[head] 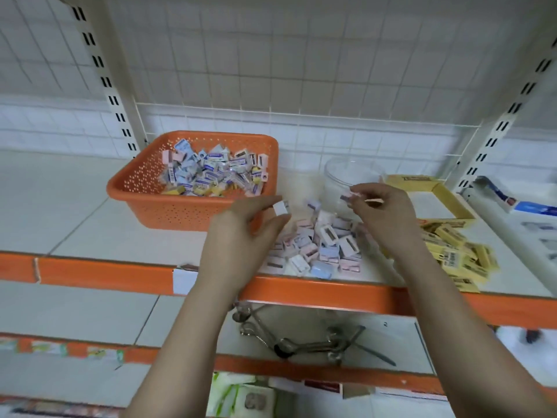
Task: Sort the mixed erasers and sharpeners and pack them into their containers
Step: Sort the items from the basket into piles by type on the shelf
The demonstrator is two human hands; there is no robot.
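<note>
An orange perforated basket (168, 206) on the shelf holds several mixed erasers and sharpeners. To its right lies a loose pile of pastel sharpeners (319, 251). Behind the pile stands a clear plastic jar (340, 173). My left hand (244, 236) pinches a small white sharpener (281, 208) just right of the basket. Over the pile and in front of the jar, my right hand (382, 212) grips a small pink sharpener (348, 197) at the fingertips. At the far right sits a yellow cardboard box (446, 197), with yellow-wrapped erasers (458, 254) heaped in front of it.
The shelf's orange front edge (331, 292) runs beneath my wrists. White upright posts (120, 122) flank the bay. On the shelf below lie metal spoons (289, 342). Boxed goods (530, 212) stand at the far right.
</note>
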